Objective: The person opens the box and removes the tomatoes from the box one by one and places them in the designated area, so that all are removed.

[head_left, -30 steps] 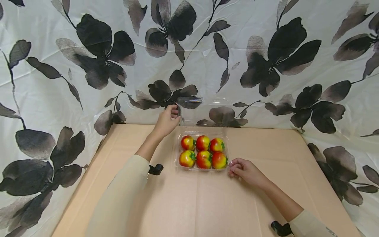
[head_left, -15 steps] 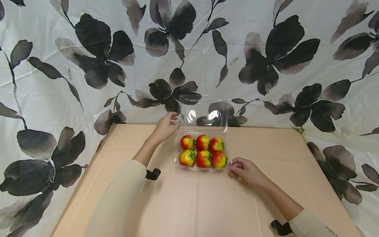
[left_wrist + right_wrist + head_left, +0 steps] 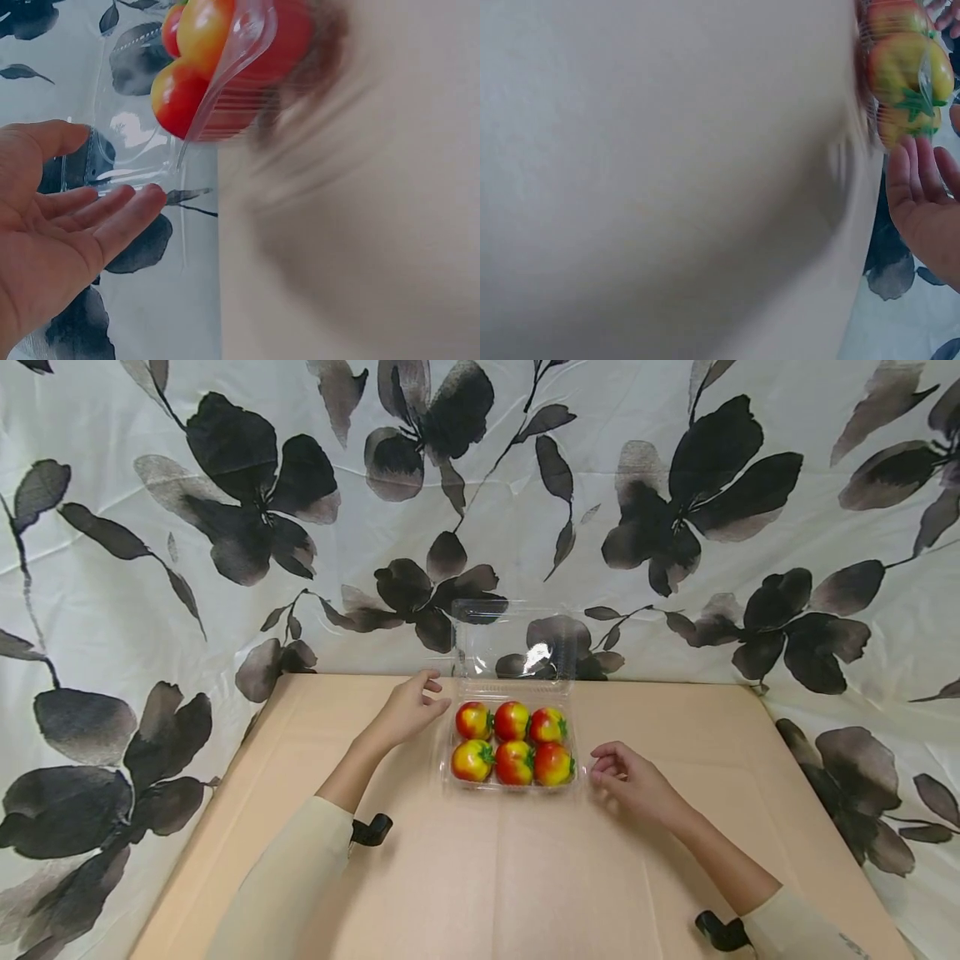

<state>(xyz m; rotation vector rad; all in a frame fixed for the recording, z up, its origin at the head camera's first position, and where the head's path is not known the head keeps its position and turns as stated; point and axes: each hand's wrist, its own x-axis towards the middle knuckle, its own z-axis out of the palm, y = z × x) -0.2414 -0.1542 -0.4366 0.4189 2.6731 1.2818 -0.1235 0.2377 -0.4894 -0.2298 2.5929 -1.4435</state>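
A clear plastic clamshell box sits near the back of the table, its transparent lid standing up behind it. Several red-and-yellow toy fruits with green leafy tops, tomato-like in look, fill its base in two rows. Just left of the box is my left hand, fingers loosely spread and holding nothing; the left wrist view shows its palm and fingers apart from the box. My right hand hovers beside the box's front right corner, fingers relaxed with nothing in them.
Tan cardboard-like sheeting covers the table. Behind it hangs a white cloth printed with dark flowers, close to the raised lid. Small black wrist devices sit at both sleeves.
My left hand has let go of the lid's left edge and moved down and left. The lid stays raised. My right hand has drawn slightly right, away from the box.
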